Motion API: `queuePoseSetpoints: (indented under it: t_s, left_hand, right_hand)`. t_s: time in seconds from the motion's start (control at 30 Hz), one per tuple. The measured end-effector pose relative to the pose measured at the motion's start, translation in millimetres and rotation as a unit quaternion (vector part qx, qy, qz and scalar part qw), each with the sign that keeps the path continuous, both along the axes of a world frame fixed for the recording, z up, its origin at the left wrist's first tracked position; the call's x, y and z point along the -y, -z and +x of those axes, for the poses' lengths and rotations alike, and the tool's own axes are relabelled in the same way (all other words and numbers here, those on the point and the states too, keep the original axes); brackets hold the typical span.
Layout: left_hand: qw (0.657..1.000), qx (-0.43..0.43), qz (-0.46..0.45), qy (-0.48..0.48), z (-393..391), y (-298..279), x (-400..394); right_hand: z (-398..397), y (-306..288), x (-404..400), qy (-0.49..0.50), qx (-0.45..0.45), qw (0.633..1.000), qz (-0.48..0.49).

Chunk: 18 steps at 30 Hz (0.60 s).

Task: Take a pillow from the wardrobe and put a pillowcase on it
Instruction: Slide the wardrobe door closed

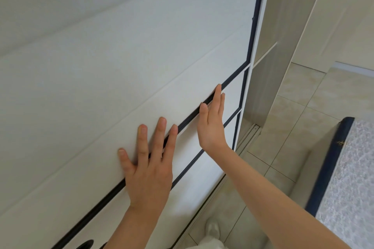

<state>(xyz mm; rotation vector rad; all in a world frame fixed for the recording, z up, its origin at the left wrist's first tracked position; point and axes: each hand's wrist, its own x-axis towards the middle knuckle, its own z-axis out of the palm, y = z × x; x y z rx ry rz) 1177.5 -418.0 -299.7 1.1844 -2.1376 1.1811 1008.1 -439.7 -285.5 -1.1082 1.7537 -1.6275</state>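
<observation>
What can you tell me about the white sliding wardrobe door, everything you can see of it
The wardrobe door is a big, smooth white panel, split by thin dark strips and edged in dark trim on its right side. It fills most of the view and stands in a floor track. The left hand lies flat on it with fingers spread; the right hand presses against it edge-on. A narrow gap shows past its right edge.

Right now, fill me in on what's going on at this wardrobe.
A person has both bare hands on the white sliding wardrobe door. The left hand lies flat with fingers spread across a dark trim strip; the right hand presses its palm near the door's right edge. Beside that edge a strip of the wardrobe interior shows. No pillow or pillowcase is in view. A speckled mattress sits at the right.
</observation>
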Motion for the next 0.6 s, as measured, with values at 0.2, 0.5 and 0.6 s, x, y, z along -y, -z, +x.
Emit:
queuePoseSetpoints:
  t_s: [0.2, 0.5, 0.6]
  left_hand:
    - [0.999, -0.001, 0.019, 0.03, -51, -1, 19]
    - [0.998, -0.008, 0.058, 0.038, -131, -11, 45]
    - [0.997, -0.025, 0.062, 0.049, -155, -11, 55]
  right_hand:
    - [-46, 5, 24, 0.03, 0.014, 0.999, -0.026]
    - [-112, 1, 65, 0.062, 0.049, 0.997, -0.009]
    - [-131, 0, 78, 0.077, 0.052, 0.996, -0.011]
